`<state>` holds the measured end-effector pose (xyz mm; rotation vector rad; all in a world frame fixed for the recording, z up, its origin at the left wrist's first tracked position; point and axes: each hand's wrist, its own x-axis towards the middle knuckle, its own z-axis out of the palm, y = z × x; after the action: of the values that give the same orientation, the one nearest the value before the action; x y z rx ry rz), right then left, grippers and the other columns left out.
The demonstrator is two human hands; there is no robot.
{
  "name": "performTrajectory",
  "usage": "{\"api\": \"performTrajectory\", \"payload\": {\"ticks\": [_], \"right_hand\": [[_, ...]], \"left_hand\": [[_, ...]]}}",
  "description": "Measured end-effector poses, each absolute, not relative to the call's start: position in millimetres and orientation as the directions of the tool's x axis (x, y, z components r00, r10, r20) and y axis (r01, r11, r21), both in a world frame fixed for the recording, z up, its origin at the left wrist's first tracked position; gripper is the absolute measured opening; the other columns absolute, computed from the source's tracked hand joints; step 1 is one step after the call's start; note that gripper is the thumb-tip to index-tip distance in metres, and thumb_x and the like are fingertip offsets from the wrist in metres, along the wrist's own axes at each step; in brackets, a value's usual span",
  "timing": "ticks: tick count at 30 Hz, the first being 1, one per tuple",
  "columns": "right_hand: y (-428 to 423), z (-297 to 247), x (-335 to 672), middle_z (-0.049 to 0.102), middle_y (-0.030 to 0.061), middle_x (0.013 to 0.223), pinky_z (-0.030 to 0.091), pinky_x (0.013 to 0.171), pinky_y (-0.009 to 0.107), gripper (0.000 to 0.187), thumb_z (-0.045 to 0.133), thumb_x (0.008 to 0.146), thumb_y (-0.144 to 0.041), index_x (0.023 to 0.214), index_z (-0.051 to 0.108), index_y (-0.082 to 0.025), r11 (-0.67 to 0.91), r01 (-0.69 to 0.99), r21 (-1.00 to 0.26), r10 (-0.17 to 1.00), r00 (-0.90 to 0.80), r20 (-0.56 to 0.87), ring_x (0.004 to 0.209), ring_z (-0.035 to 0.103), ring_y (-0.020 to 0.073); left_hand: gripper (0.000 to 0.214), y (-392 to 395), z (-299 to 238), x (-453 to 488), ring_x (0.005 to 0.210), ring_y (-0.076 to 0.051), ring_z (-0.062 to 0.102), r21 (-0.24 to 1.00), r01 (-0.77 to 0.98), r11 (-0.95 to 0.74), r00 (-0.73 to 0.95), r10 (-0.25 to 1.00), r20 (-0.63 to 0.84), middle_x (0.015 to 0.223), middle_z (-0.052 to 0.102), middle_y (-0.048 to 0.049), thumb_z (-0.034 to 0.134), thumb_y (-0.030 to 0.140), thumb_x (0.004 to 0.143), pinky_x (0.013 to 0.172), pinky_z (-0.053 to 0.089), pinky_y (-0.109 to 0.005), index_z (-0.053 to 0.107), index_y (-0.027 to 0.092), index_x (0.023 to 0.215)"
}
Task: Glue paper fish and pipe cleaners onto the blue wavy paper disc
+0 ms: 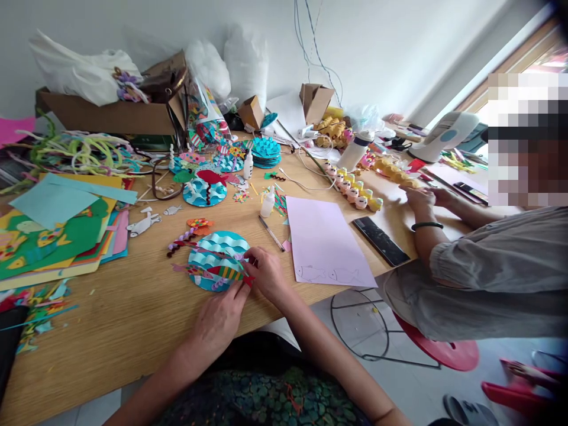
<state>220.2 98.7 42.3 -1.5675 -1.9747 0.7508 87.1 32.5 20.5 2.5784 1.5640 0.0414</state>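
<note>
A round blue paper disc point(217, 242) with pale wavy strips lies on the table in front of me. Colourful paper fish point(228, 274) with green and yellow stripes and a red tail rest across its lower right side. My right hand point(266, 273) is closed, fingers bent at the disc's right edge around the fish's tail end. From below, my left hand point(222, 319) pinches at the same red tail, its fingertips close to the right ones. The fingertips partly hide what they grip. Left of the disc are an orange paper fish point(199, 223) and a twisted purple-brown pipe cleaner point(175, 244).
To the right lie a pen point(271, 233), a lilac sheet point(328, 236) with drawn fish and a black phone point(380, 241). A glue bottle point(268, 202) stands behind. Coloured paper point(66, 219) is piled at left. Another person point(461, 260) works at right with egg-carton pieces point(355, 189).
</note>
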Motion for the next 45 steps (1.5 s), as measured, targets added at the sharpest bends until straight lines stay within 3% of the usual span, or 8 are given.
{"api": "performTrajectory", "payload": {"ticks": [6,9,13,19,23,28,37,45], "right_hand": [[96.7,41.6,219.3,0.060,0.0002,0.072,0.035,0.059,0.021,0.008,0.058,0.075,-0.017,0.083,0.061,-0.018,0.168,0.666,-0.727,0.982,-0.174,0.067,0.063,0.051,0.0109],[95.9,42.2,219.7,0.058,-0.0003,0.070,0.035,0.059,0.020,0.008,0.057,0.076,-0.017,0.084,0.061,-0.017,0.196,0.648,-0.736,0.977,-0.193,0.090,0.062,0.050,0.0105],[96.5,42.1,221.3,0.059,0.0002,0.073,0.036,0.059,0.020,0.011,0.056,0.078,-0.017,0.087,0.062,-0.018,0.225,0.632,-0.742,0.970,-0.219,0.107,0.063,0.050,0.0102],[98.3,41.9,220.5,0.060,0.0018,0.078,0.037,0.062,0.021,0.010,0.054,0.079,-0.015,0.083,0.063,-0.018,0.211,0.640,-0.739,0.972,-0.221,0.086,0.067,0.052,0.0108],[99.5,42.8,219.9,0.058,0.0001,0.072,0.035,0.058,0.020,0.009,0.056,0.077,-0.015,0.082,0.062,-0.017,0.175,0.624,-0.761,0.977,-0.204,0.058,0.063,0.049,0.0101],[102.5,42.0,220.3,0.053,-0.0036,0.063,0.032,0.055,0.019,0.015,0.061,0.072,-0.014,0.087,0.061,-0.017,0.158,0.586,-0.795,0.977,-0.212,0.037,0.057,0.045,0.0090],[104.8,44.0,218.6,0.055,-0.0004,0.070,0.033,0.058,0.020,0.005,0.056,0.075,-0.014,0.073,0.060,-0.016,0.227,0.601,-0.767,0.966,-0.237,0.101,0.062,0.046,0.0096],[103.8,46.5,221.3,0.048,-0.0031,0.062,0.029,0.054,0.019,0.010,0.054,0.075,-0.016,0.065,0.054,-0.016,0.189,0.582,-0.791,0.974,-0.212,0.077,0.057,0.040,0.0088]], "left_hand": [[0.049,28.0,19.2,78.9,0.091,-0.020,0.065,0.148,0.802,-0.578,0.563,0.815,0.133,0.122,0.057,-0.0122,0.031,0.004,0.081,0.071,0.056,-0.030,0.050,0.015,0.124],[0.041,19.8,27.1,67.2,0.104,-0.015,0.059,0.259,0.676,-0.690,0.622,0.723,0.301,0.121,0.059,-0.0084,0.030,0.008,0.086,0.086,0.050,-0.024,0.051,0.016,0.121],[0.031,6.5,52.1,41.2,0.094,-0.011,0.061,0.390,0.573,-0.721,0.552,0.691,0.466,0.101,0.066,-0.0029,0.040,0.011,0.087,0.084,0.047,-0.018,0.053,0.022,0.113],[0.031,31.9,104.2,11.6,0.092,-0.019,0.056,0.206,0.764,-0.611,0.366,0.674,0.641,0.096,0.061,-0.0032,0.053,0.014,0.082,0.086,0.045,-0.035,0.054,0.027,0.110],[0.023,72.0,114.3,10.3,0.101,-0.023,0.052,0.086,0.781,-0.619,0.477,0.679,0.558,0.102,0.060,-0.0056,0.052,0.018,0.084,0.090,0.041,-0.041,0.056,0.022,0.105],[0.016,101.6,102.7,13.6,0.095,-0.022,0.052,0.053,0.726,-0.686,0.584,0.655,0.479,0.094,0.062,-0.0051,0.047,0.024,0.086,0.087,0.040,-0.041,0.062,0.020,0.091],[0.026,111.1,100.1,16.8,0.087,-0.019,0.055,0.099,0.761,-0.641,0.568,0.732,0.376,0.085,0.065,-0.0013,0.038,0.027,0.090,0.096,0.028,-0.046,0.061,0.022,0.079],[0.022,116.2,99.8,17.4,0.085,-0.018,0.056,0.138,0.782,-0.607,0.527,0.763,0.374,0.084,0.065,-0.0014,0.040,0.028,0.088,0.093,0.031,-0.042,0.060,0.021,0.079]]}}
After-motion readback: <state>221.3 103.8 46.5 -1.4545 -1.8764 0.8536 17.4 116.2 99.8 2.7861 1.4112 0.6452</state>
